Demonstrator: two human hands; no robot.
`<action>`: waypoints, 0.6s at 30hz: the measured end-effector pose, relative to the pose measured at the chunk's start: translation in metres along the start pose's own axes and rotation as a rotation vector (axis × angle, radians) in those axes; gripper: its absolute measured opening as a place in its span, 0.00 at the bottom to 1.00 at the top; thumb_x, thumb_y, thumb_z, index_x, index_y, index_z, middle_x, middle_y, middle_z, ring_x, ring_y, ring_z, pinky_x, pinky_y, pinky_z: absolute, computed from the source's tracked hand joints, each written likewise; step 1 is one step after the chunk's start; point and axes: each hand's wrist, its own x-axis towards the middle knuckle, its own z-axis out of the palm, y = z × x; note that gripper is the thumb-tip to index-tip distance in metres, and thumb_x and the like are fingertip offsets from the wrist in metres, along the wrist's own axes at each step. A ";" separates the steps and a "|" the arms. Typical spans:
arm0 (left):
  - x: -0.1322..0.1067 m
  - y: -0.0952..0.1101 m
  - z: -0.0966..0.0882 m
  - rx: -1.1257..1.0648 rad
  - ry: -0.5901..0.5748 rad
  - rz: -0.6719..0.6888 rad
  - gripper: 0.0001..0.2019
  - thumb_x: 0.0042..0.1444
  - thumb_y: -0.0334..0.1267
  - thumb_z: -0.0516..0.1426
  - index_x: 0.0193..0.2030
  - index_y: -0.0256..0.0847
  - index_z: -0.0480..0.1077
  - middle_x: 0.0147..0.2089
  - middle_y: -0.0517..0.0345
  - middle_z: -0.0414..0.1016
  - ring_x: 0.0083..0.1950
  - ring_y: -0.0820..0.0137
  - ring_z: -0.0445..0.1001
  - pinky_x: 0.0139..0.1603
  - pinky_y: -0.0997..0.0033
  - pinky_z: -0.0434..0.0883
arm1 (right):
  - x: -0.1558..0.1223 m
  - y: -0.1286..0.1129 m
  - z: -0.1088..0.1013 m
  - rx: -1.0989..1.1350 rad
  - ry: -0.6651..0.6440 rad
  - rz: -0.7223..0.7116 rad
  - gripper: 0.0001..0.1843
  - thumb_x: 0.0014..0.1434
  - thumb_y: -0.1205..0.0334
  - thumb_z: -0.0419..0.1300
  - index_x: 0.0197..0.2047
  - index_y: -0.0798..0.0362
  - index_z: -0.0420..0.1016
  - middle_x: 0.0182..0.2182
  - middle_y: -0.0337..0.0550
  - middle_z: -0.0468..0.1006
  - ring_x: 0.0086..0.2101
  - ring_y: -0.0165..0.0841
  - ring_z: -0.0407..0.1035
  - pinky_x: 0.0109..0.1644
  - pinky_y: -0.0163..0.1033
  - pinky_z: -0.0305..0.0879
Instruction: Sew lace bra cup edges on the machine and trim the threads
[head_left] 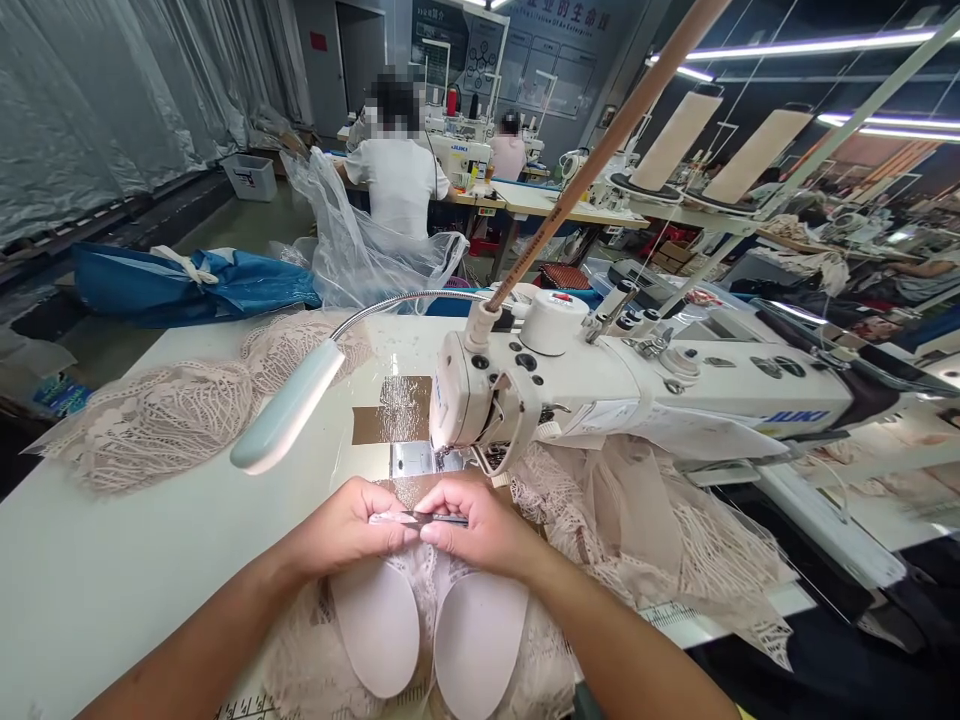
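Note:
My left hand [352,525] and my right hand [480,525] meet just in front of the sewing machine's needle area [450,462]. Both are closed in a pinch on the centre of a pale pink lace bra [420,620], whose two padded cups lie inside up below my wrists. A thin dark tool [439,518], maybe tweezers or snips, lies between my right fingers. The white JUKI sewing machine [637,385] stretches to the right just beyond my hands.
A gooseneck lamp [289,405] hangs over the white table [112,560] on the left. Lace pieces [172,410] are piled at the far left, more lace [652,530] heaps under the machine arm. Thread cones [675,135] stand behind. Two people sit at machines farther back.

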 end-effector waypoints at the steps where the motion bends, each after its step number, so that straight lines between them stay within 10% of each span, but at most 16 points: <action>1: 0.000 -0.001 0.000 0.002 0.004 -0.009 0.18 0.50 0.46 0.63 0.19 0.37 0.64 0.21 0.65 0.52 0.25 0.76 0.49 0.26 0.72 0.45 | 0.001 -0.003 0.002 -0.033 0.013 -0.014 0.07 0.54 0.62 0.63 0.37 0.53 0.76 0.33 0.40 0.75 0.34 0.31 0.69 0.37 0.34 0.64; 12: 0.000 0.003 0.001 0.049 -0.045 0.004 0.14 0.52 0.44 0.60 0.24 0.34 0.70 0.22 0.63 0.60 0.25 0.75 0.55 0.26 0.74 0.54 | 0.007 0.002 0.016 0.207 0.014 0.135 0.20 0.50 0.58 0.66 0.46 0.53 0.70 0.32 0.38 0.73 0.32 0.30 0.68 0.34 0.34 0.65; 18: -0.023 0.009 -0.033 0.236 -0.146 -0.114 0.07 0.49 0.37 0.62 0.34 0.37 0.71 0.32 0.61 0.69 0.32 0.71 0.66 0.29 0.77 0.60 | 0.004 -0.002 0.006 -0.052 0.005 0.220 0.06 0.56 0.60 0.60 0.31 0.54 0.73 0.27 0.37 0.72 0.29 0.29 0.66 0.31 0.32 0.60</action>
